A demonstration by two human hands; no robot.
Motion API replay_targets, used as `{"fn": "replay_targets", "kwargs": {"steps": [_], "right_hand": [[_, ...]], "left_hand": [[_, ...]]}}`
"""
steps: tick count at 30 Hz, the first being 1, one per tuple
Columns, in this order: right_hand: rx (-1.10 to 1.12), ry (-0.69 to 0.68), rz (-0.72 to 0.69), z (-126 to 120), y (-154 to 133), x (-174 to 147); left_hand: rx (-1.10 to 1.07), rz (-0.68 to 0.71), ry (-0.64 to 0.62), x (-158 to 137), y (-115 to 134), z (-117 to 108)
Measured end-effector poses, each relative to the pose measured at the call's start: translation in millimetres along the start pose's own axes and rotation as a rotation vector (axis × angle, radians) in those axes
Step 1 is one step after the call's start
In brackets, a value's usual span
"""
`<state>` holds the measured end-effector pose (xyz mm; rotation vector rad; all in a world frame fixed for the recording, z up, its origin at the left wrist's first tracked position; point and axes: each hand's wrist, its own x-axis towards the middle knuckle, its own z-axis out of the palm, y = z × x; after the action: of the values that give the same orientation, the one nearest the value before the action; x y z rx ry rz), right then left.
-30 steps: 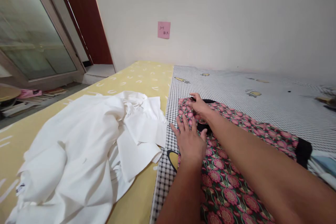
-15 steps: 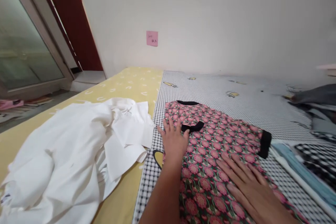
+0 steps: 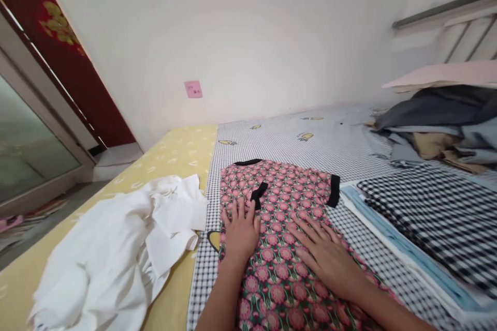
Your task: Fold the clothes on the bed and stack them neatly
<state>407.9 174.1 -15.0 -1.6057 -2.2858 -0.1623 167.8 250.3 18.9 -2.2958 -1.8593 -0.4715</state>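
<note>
A pink flower-patterned garment (image 3: 279,256) with black trim at neck and cuff lies spread on the checked bedsheet. One sleeve is folded in over its front, its black cuff (image 3: 259,195) resting just above my left fingers. My left hand (image 3: 240,232) lies flat on the garment's left part, fingers spread. Over its middle right, my right hand (image 3: 328,256) presses flat with fingers stretched out. Neither hand grips the cloth. The garment's lower end runs out of view at the bottom.
A crumpled white garment (image 3: 104,253) lies on the yellow sheet (image 3: 186,150) at left. Folded checked cloth (image 3: 435,212) and light blue cloth (image 3: 399,245) are stacked at right, with a heap of dark clothes (image 3: 446,108) behind. A pink note (image 3: 193,89) is on the wall.
The view has swung to the right, showing more of the clothes there. Both hands stay flat on the garment. The folded-in cuff now points up more steeply.
</note>
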Motion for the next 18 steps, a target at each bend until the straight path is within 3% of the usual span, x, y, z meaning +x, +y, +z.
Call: {"fn": "replay_targets", "kwargs": {"steps": [4, 10, 13, 16, 18], "right_hand": [[0.029, 0.02, 0.049, -4, -4, 3], [0.026, -0.02, 0.082, -11, -9, 5], [0.037, -0.028, 0.112, -13, -9, 4], [0.046, -0.051, 0.138, -14, -8, 4], [0.042, -0.072, 0.151, -14, -7, 4]], "left_hand": [[-0.033, 0.115, -0.032, -50, 13, -8], [-0.018, 0.107, 0.064, -136, 39, -24], [-0.044, 0.121, 0.112, -193, 51, -21], [-0.199, 0.142, 0.063, -258, 57, -7], [-0.435, 0.084, -0.057, -294, 58, 4]]}}
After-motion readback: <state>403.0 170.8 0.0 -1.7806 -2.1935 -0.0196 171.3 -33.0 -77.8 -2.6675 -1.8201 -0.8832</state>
